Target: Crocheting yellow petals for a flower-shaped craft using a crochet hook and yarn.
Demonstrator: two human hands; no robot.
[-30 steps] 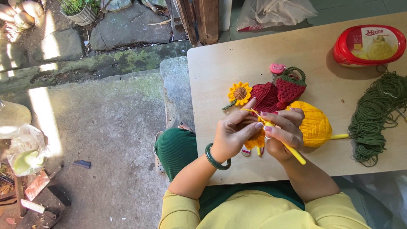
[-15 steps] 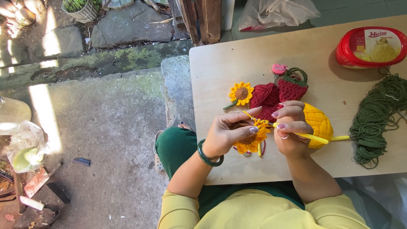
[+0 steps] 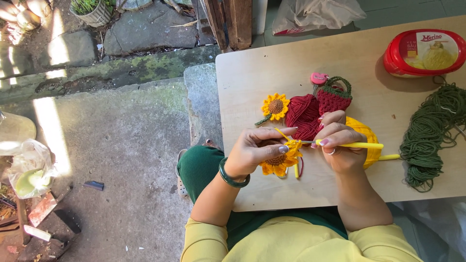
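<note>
At the pale wooden bench [image 3: 272,73] over the mossy concrete floor [image 3: 121,145], our left hand [image 3: 255,150] pinches a crocheted sunflower [image 3: 280,162] near its front edge while our right hand [image 3: 340,145] grips a yellow hook [image 3: 357,145].

Outdoor home yard used as a craft spot, worn concrete ground [image 3: 121,160] at nine o'clock, mossy stone slabs [image 3: 145,29] and a potted plant [image 3: 92,9] at eleven, plain wooden table [image 3: 349,63] with yarn [image 3: 429,133] at two, sunlight patches.
</note>
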